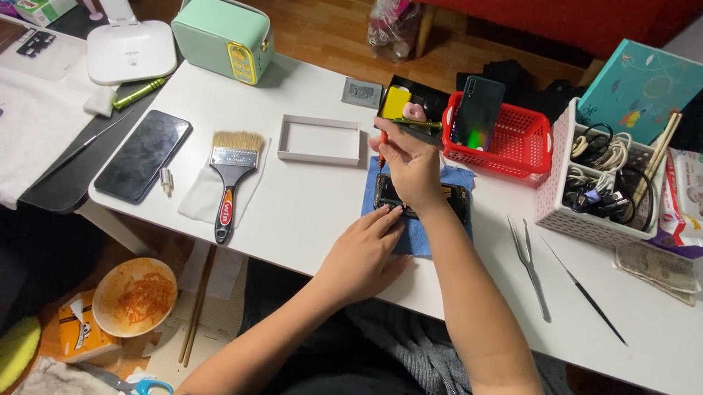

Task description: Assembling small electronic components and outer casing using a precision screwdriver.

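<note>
The opened phone [421, 200] lies on a blue cloth [420, 236] near the middle of the white table [312, 210], just in front of a red basket [508, 142]. It looks light, thin and stiff, with exposed parts that are probably fragile, so its bare outer edges seem the safest hold. The left hand [364, 255] presses flat on its near edge, fingers extended. The right hand [412, 165] is closed around a slim red-tipped tool [384, 142] above it.

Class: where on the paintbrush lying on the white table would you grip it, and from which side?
Grip the paintbrush by its dark handle, coming from the table's near edge: the handle points that way, bristles away, with bare table either side.
</note>
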